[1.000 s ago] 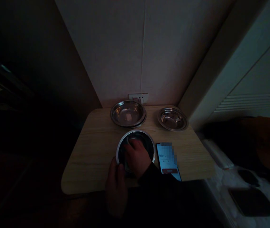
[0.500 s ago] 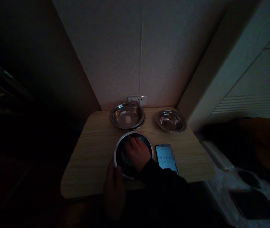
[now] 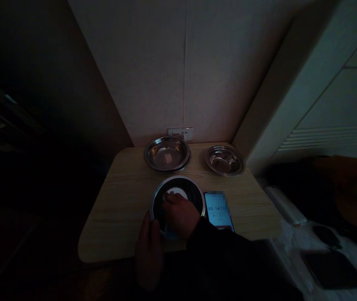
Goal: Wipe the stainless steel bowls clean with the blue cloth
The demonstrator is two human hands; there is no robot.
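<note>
A round metal bowl [image 3: 198, 189] with a dark inside stands near the front of the small wooden table. My left hand [image 3: 149, 251] pinches its rim at the front left, thumb on one side and fingers on the other. Inside the bowl is my right hand [image 3: 181, 215], fingers curled and pressed down low. Whatever these fingers hold is hidden in the dark. Beyond the fingertips a white patch [image 3: 178, 191] shows on the bowl's inside. Right of the bowl lies a lit phone [image 3: 218, 211] with a timer on its screen, close to my right sleeve.
Stacked metal bowls [image 3: 167, 154] stand at the back of the wooden table [image 3: 112, 213], under a wall socket [image 3: 180, 133]. More stacked metal bowls [image 3: 225, 161] are at the back right. A dark flat object [image 3: 335, 269] lies on a pale surface to the right.
My right hand has shifted slightly down and nearer to me within the bowl. A white patch beyond the fingers now shows. My left hand keeps its hold on the rim.
</note>
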